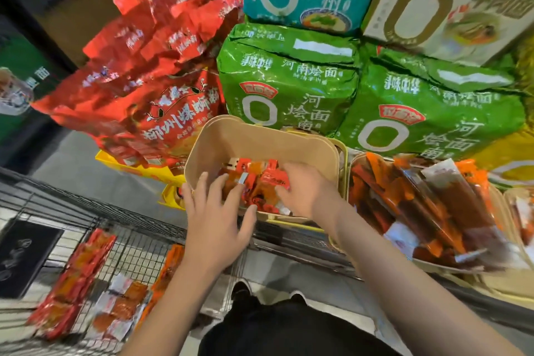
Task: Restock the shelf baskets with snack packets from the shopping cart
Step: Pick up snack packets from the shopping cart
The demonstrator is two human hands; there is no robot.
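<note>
Both hands [216, 211] press glossy red packets [260, 182] (crinkled) in a beige basket [231, 139].

both arms reach forward; left hand [215, 212] fingers spread flat, right hand [306, 191] fingers curled downward.

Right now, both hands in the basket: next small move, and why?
Probably let go and reach back to the cart. Both hands, left and right, rest on red packets already inside the tan basket; more packets remain in the cart.
</note>
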